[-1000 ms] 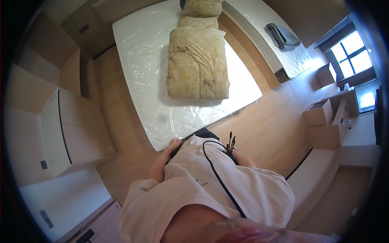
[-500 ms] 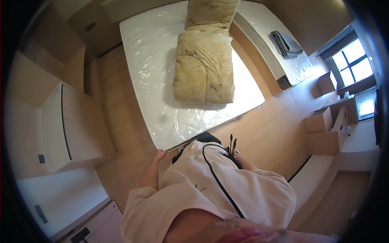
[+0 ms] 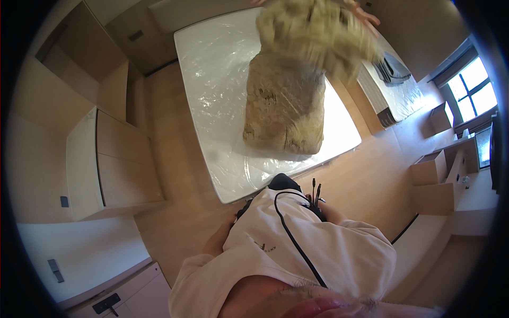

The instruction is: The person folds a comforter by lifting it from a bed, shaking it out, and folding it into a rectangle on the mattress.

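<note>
My left hand (image 3: 232, 219) hangs low at my side, mostly hidden by my shirt; its fingers do not show. My right hand (image 3: 322, 202) is beside my hip, next to black cable ends (image 3: 316, 192), and its fingers are largely hidden too. Ahead of me lies a thick folded quilt (image 3: 286, 108), yellowish brown with dark leafy marks, on a large plastic-wrapped white mattress (image 3: 212, 100). Over its far end a blurred part of the quilt (image 3: 318, 32) is lifted up. Another person's hand (image 3: 365, 18), fingers spread, is at that part's right edge.
A second wrapped mattress (image 3: 405, 100) with a folded grey cloth (image 3: 392, 71) stands at the right, near a window (image 3: 469, 87). Wooden cabinets (image 3: 127, 159) line the left. Wooden floor (image 3: 175, 180) runs along the bed.
The quilt's far part has been raised and swung rightward by the other person, whose hands have come into view. My left hand has drawn back from the mattress corner to my side.
</note>
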A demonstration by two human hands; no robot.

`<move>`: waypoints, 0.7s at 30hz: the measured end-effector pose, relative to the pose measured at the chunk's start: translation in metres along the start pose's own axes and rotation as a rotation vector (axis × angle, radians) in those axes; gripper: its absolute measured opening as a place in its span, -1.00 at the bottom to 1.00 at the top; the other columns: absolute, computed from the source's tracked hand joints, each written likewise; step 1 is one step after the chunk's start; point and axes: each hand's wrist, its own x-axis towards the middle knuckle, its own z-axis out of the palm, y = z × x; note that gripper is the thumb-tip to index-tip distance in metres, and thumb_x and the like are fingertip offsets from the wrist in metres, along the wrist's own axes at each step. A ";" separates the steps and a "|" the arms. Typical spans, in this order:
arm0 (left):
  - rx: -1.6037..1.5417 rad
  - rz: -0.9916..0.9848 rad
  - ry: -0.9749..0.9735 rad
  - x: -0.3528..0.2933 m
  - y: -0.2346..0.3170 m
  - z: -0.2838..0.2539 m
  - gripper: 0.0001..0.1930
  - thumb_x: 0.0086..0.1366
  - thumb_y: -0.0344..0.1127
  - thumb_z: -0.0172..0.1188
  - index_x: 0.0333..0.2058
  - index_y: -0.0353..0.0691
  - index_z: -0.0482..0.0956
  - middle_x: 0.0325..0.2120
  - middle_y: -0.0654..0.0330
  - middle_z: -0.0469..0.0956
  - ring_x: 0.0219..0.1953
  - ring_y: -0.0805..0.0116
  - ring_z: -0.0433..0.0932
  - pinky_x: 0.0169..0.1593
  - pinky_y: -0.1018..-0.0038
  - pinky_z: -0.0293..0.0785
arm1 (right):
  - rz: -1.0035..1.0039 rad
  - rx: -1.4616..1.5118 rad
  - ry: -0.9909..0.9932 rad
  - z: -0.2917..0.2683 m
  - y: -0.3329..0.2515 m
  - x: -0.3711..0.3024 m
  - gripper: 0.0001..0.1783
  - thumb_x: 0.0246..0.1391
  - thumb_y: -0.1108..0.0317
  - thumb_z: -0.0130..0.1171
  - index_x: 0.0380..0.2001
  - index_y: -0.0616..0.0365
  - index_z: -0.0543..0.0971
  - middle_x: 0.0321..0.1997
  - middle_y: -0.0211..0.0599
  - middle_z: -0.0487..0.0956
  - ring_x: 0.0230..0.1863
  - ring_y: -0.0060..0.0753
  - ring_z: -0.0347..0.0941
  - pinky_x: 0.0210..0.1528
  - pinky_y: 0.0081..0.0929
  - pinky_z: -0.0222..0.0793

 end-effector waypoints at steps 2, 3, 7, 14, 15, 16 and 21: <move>0.009 -0.015 0.019 0.005 -0.019 -0.004 -0.72 0.25 -0.25 0.07 -0.29 -0.34 0.65 -0.39 0.03 0.66 -0.40 0.28 0.63 -0.35 0.37 0.52 | -0.003 -0.016 -0.004 0.012 0.010 0.001 -0.58 0.14 0.05 0.03 -0.44 0.23 0.59 -0.42 -0.10 0.61 -0.42 -0.21 0.49 -0.34 -0.28 0.40; 0.015 -0.015 0.033 0.012 -0.020 -0.011 -0.72 0.25 -0.25 0.07 -0.29 -0.34 0.65 -0.38 0.03 0.66 -0.39 0.27 0.63 -0.35 0.36 0.52 | -0.010 -0.016 0.001 0.013 0.010 0.005 -0.59 0.14 0.06 0.03 -0.44 0.23 0.58 -0.43 -0.11 0.60 -0.42 -0.22 0.49 -0.34 -0.28 0.39; 0.003 -0.073 0.077 0.024 -0.023 -0.035 -0.71 0.25 -0.25 0.06 -0.26 -0.34 0.65 -0.35 0.01 0.67 -0.36 0.26 0.65 -0.33 0.35 0.53 | -0.018 -0.034 -0.017 0.014 0.020 0.013 -0.61 0.14 0.08 0.02 -0.46 0.23 0.57 -0.45 -0.13 0.59 -0.45 -0.25 0.48 -0.36 -0.30 0.39; -0.159 -0.183 0.123 0.050 0.050 -0.044 -0.73 0.25 -0.23 0.05 -0.25 -0.29 0.62 -0.38 0.10 0.66 -0.42 0.27 0.63 -0.39 0.37 0.52 | -0.026 -0.024 -0.079 -0.022 0.024 0.034 -0.64 0.14 0.13 0.01 -0.49 0.23 0.55 -0.48 -0.17 0.58 -0.49 -0.31 0.45 -0.40 -0.34 0.38; -0.291 -0.192 0.114 0.055 0.066 -0.040 -0.73 0.25 -0.21 0.06 -0.27 -0.27 0.62 -0.40 0.13 0.65 -0.45 0.29 0.62 -0.42 0.39 0.51 | -0.049 -0.021 -0.103 -0.032 0.021 0.037 -0.64 0.14 0.14 0.01 -0.49 0.23 0.54 -0.48 -0.18 0.57 -0.50 -0.32 0.45 -0.41 -0.34 0.38; -0.281 -0.208 0.107 0.059 0.080 -0.028 -0.73 0.25 -0.21 0.06 -0.27 -0.27 0.62 -0.40 0.13 0.65 -0.45 0.29 0.62 -0.42 0.39 0.51 | -0.073 -0.007 -0.133 -0.040 0.019 0.039 -0.65 0.14 0.15 0.01 -0.50 0.23 0.54 -0.49 -0.19 0.57 -0.51 -0.33 0.45 -0.41 -0.35 0.38; -0.490 0.026 0.277 0.126 0.221 -0.006 -0.75 0.31 -0.08 0.00 -0.33 -0.11 0.49 -0.49 0.24 0.49 -0.49 0.42 0.46 -0.54 0.50 0.32 | -0.196 0.164 0.136 -0.100 -0.008 0.086 -0.67 0.23 0.22 -0.02 -0.27 0.34 0.51 -0.42 -0.19 0.60 -0.46 -0.34 0.52 -0.39 -0.35 0.48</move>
